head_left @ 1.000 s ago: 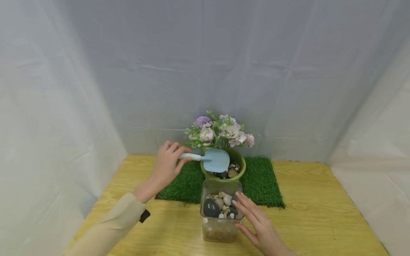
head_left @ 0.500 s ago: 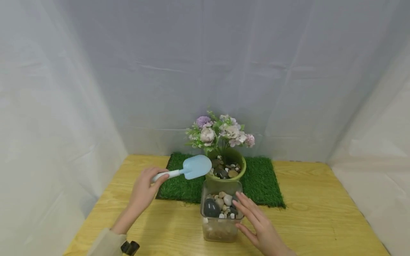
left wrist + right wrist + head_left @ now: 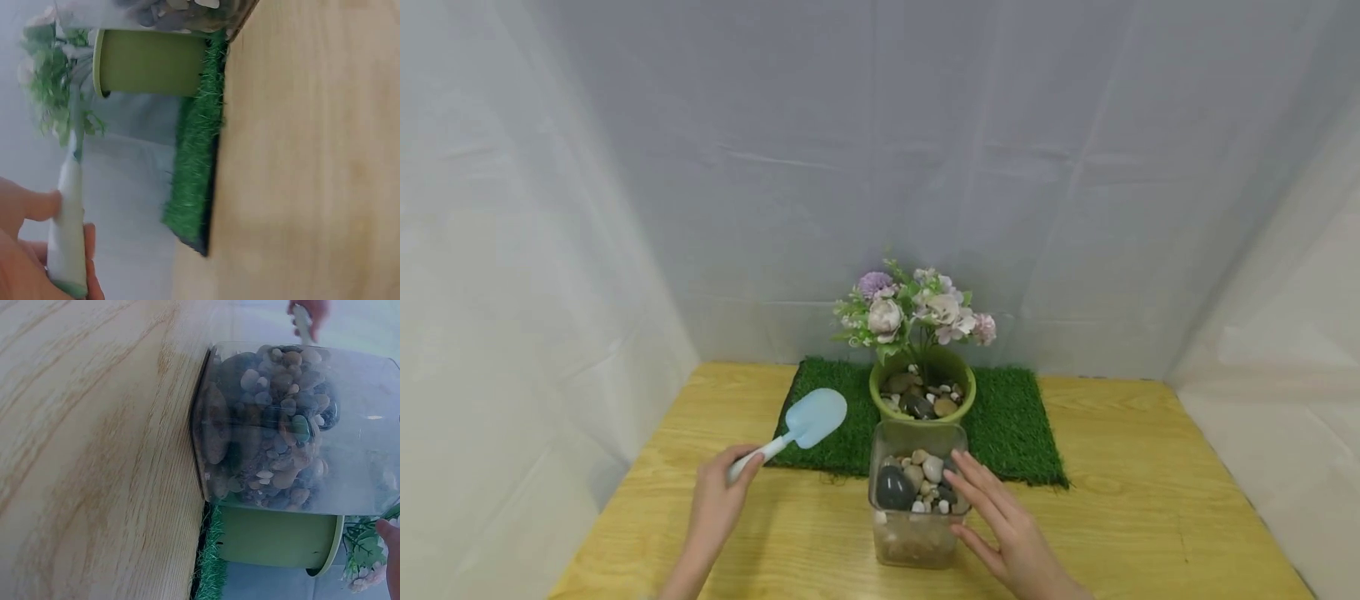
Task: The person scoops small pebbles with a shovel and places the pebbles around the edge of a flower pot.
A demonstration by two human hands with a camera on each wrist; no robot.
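Holding a pale blue trowel [image 3: 808, 421] over the worktop [image 3: 1150, 517], beside a clear jar of pebbles [image 3: 917, 508].
Left hand [image 3: 715, 504] pinches the trowel's white handle, its empty blade raised above the grass mat [image 3: 1015, 425], left of the green flowerpot [image 3: 922, 392]. Right hand [image 3: 1007, 525] rests with straight fingers against the jar. The plastic trowel looks light and stiff, best gripped at the handle; the loaded jar seems heavy and smooth-walled, likely needing a side grip.
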